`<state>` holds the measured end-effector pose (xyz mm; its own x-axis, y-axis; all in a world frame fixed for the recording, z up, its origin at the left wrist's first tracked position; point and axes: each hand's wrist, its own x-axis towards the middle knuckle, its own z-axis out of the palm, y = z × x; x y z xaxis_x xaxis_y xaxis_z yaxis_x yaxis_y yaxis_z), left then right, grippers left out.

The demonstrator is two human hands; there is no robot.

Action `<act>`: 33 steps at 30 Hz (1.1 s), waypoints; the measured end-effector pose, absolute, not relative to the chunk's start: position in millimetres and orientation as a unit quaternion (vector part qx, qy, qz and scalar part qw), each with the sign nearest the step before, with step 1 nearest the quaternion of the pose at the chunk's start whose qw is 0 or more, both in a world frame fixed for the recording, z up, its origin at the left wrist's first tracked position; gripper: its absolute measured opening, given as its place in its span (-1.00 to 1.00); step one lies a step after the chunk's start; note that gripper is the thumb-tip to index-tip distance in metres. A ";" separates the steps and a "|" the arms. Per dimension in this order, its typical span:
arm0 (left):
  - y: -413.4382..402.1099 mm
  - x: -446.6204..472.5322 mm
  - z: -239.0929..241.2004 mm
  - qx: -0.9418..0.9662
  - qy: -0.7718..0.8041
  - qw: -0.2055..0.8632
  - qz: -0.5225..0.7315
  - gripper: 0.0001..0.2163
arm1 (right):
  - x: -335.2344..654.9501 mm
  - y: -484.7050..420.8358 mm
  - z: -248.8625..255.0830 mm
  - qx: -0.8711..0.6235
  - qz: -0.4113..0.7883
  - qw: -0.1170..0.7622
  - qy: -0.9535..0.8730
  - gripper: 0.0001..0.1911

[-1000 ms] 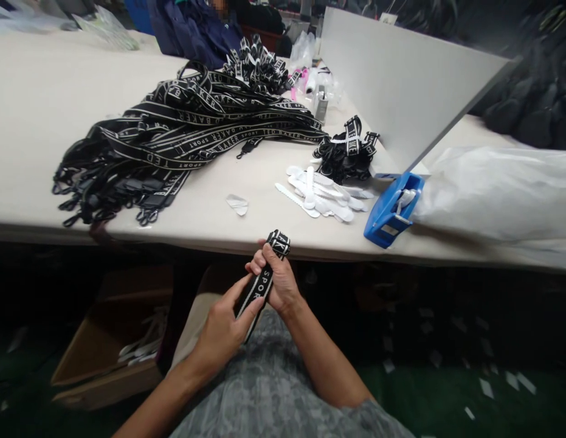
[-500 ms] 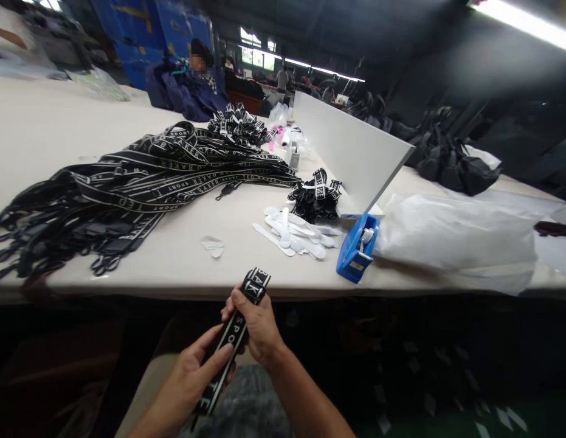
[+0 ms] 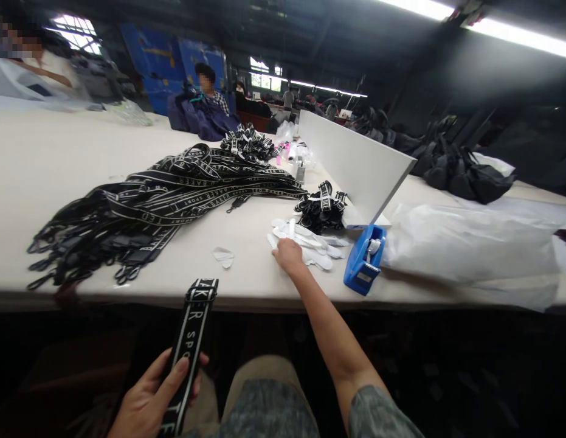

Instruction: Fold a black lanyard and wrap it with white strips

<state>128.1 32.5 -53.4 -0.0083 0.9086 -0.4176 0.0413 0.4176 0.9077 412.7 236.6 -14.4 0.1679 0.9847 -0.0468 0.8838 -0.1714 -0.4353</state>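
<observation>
The left hand (image 3: 148, 401) is cut by the bottom edge, and the lower end of the strap (image 3: 188, 347) it holds goes out of view there too. The fingertips of the right hand (image 3: 288, 254) are hidden among the white tape strips (image 3: 310, 243). The far pile of folded straps (image 3: 248, 143) is too small to count. The left side of the surface (image 3: 45, 158) is blurred.

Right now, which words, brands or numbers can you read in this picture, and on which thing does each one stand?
"SPORT": on the folded strap held in the left hand; "BAKER" at its folded top is partly cut.
"BAKER SPORT": on the pile of straps on the table.
The blue tape dispenser has a small label, too small to read.
The white strips under the right hand show no print.
</observation>
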 end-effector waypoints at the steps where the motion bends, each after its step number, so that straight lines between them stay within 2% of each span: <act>1: 31.5 130.3 -53.5 0.391 0.603 0.587 0.372 -0.47 | 412.9 238.6 -14.2 -0.750 0.161 0.135 -0.627 -0.77; 7: 30.7 140.5 -56.9 0.402 0.596 0.586 0.374 -0.47 | 416.9 238.9 -3.7 -0.747 0.183 0.060 -0.637 -0.72; 9: 30.0 142.0 -54.8 0.404 0.595 0.581 0.381 -0.49 | 419.7 239.3 -1.1 -0.739 0.200 0.059 -0.641 -0.71; 11: 28.4 143.6 -50.3 0.406 0.598 0.575 0.385 -0.51 | 424.8 239.8 -1.9 -0.725 0.225 0.077 -0.646 -0.79; 13: 26.5 144.8 -46.1 0.406 0.602 0.568 0.389 -0.53 | 431.1 238.7 -5.9 -0.708 0.252 0.116 -0.649 -0.91; 15: 25.6 144.4 -44.6 0.404 0.603 0.566 0.392 -0.54 | 435.7 234.5 -11.1 -0.694 0.271 0.180 -0.643 -0.86; 17: 27.0 142.2 -45.3 0.400 0.602 0.571 0.390 -0.53 | 435.5 226.0 -15.3 -0.678 0.288 0.269 -0.621 -0.83; 19: 31.4 140.0 -44.4 0.389 0.599 0.579 0.394 -0.51 | 428.5 212.4 -17.4 -0.646 0.323 0.373 -0.582 -0.91; 23: 46.9 143.8 -25.5 0.370 0.565 0.584 0.451 -0.53 | 395.9 172.6 -17.8 -0.540 0.443 0.531 -0.480 -0.60; 29: 58.0 159.0 16.4 0.390 0.498 0.569 0.527 -0.67 | 347.1 113.5 -29.3 -0.436 0.582 0.634 -0.263 -0.63; 33: 52.6 163.4 19.1 0.490 0.484 0.569 0.450 -0.70 | 326.2 91.2 -36.0 -0.413 0.614 0.639 -0.209 -0.64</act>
